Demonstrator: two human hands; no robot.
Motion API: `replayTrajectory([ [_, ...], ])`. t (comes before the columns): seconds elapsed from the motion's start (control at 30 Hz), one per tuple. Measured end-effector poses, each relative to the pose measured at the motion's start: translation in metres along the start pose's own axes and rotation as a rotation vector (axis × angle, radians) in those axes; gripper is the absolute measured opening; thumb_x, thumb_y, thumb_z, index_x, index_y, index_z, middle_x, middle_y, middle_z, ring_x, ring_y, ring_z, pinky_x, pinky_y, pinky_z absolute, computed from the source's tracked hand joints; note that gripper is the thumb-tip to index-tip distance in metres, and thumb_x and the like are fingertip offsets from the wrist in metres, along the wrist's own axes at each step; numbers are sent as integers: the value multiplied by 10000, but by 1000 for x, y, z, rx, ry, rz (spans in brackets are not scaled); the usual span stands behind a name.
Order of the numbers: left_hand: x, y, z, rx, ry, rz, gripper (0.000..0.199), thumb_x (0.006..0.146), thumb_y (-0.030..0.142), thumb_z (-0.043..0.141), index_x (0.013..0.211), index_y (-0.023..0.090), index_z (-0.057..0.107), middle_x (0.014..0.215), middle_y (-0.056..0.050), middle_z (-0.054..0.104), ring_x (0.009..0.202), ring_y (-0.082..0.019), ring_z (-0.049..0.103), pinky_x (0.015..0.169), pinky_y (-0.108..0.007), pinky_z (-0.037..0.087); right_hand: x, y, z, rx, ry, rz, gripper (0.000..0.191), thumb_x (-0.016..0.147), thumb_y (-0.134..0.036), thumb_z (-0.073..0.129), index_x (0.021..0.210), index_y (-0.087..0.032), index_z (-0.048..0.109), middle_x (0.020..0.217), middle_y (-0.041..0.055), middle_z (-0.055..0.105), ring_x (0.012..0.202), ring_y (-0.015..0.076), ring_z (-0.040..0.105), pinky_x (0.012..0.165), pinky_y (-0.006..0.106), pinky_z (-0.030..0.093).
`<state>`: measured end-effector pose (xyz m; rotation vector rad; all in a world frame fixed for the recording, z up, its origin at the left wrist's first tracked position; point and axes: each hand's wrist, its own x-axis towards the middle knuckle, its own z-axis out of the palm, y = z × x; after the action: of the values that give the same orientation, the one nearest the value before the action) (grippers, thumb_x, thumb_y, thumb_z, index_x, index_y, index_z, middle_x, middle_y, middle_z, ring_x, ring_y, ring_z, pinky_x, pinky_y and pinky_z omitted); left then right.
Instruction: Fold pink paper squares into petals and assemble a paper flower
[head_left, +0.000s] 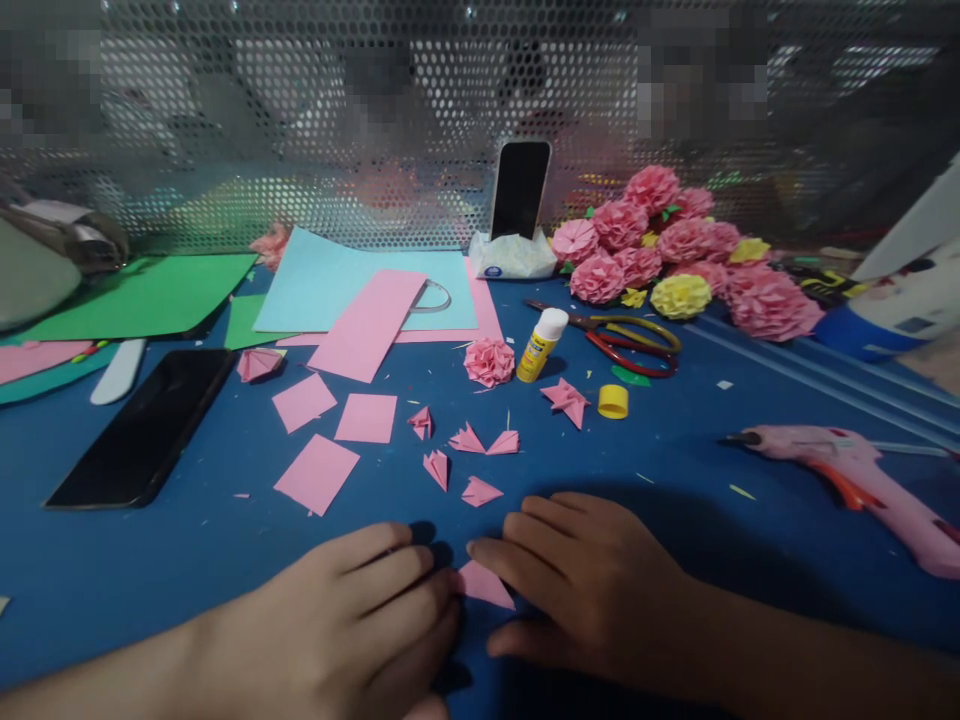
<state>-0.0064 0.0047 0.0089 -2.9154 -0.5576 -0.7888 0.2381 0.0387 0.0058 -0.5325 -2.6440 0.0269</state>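
A small folded piece of pink paper (486, 586) lies on the blue tabletop between my two hands, its pointed end toward me. My left hand (367, 605) has curled fingers closed at the paper's left end; the fingertips there are partly hidden. Over the paper's upper right edge reaches the index finger of my right hand (592, 570), its thumb spread apart below. Just beyond lie several small folded pink pieces, one a pointed fold (481, 491), another a joined pair (485, 440). Flat pink squares (318, 474) are to the left.
A glue stick (541, 345), its yellow cap (613, 401), scissors (630, 338) and a pink paper flower (489, 362) lie ahead. A glue gun (847, 470) is at right, a black phone (142, 430) at left. Paper flowers (622, 228) and a propped phone (520, 190) stand by the perforated panel (337, 130).
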Motion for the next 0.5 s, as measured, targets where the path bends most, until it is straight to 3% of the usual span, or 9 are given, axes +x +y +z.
replayTrajectory([
  [0.07, 1, -2, 0, -10, -19, 6, 358, 1059, 298, 415, 1029, 89, 704, 975, -63, 743, 896, -213, 680, 863, -356, 517, 0, 1, 1, 57, -1, 13, 469, 1060, -507, 319, 1024, -160, 633, 843, 48, 674, 777, 189, 574, 697, 331, 373],
  [0.17, 0, -2, 0, -70, -31, 12, 328, 1052, 280, 444, 1055, 76, 700, 1012, -67, 738, 906, -209, 676, 879, -352, 520, -1, 4, 2, 165, -27, 0, 278, 1063, -351, 419, 997, -181, 627, 852, 21, 676, 767, 158, 570, 706, 302, 380],
  [0.27, 0, -1, 1, -128, -34, -22, 314, 1046, 275, 467, 1086, 49, 683, 1042, -71, 731, 933, -199, 667, 931, -332, 506, -3, 9, 2, 270, -49, 15, 210, 1048, -266, 460, 947, -171, 618, 879, 17, 680, 781, 144, 563, 717, 290, 384],
  [0.5, -2, -4, 2, -81, -20, -35, 285, 1045, 259, 452, 1028, 91, 682, 738, -34, 662, 714, -161, 632, 788, -308, 522, -1, 15, 0, 451, -139, 107, 317, 1053, -314, 435, 829, -165, 602, 845, 29, 641, 777, 144, 538, 692, 276, 384],
])
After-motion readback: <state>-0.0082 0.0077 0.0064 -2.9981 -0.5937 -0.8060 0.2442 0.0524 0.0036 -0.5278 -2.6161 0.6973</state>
